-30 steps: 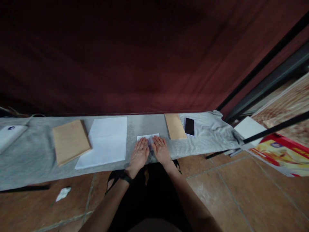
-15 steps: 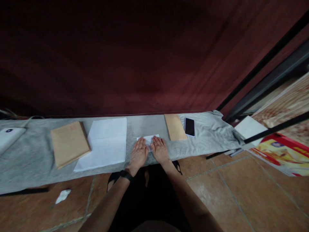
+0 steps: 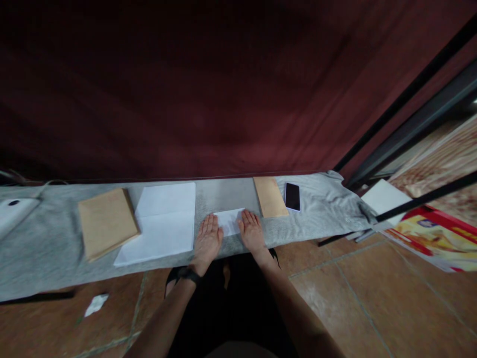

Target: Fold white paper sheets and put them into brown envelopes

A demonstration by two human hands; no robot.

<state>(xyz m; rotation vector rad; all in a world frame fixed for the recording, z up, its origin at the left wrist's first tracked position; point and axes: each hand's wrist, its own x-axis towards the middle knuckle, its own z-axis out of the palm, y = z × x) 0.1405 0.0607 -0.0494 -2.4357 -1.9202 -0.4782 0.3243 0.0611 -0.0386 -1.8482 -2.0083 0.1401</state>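
A small folded white sheet of paper lies flat on the grey cloth in front of me. My left hand rests flat over its left end, fingers stretched out. Over its right end lies my right hand, also flat and open. The paper's middle shows between the two hands; its ends are partly covered. Left of my hands are larger white sheets with a crease across them. A brown envelope lies to the right of my right hand.
A stack of brown envelopes overlaps the white sheets' left edge. Beyond the single envelope lies a phone. The grey cloth covers a narrow table against a dark red curtain. A white device sits at the far left.
My hands have slid apart along the folded paper, the left one leftward and the right one rightward. More of the paper's middle now shows.
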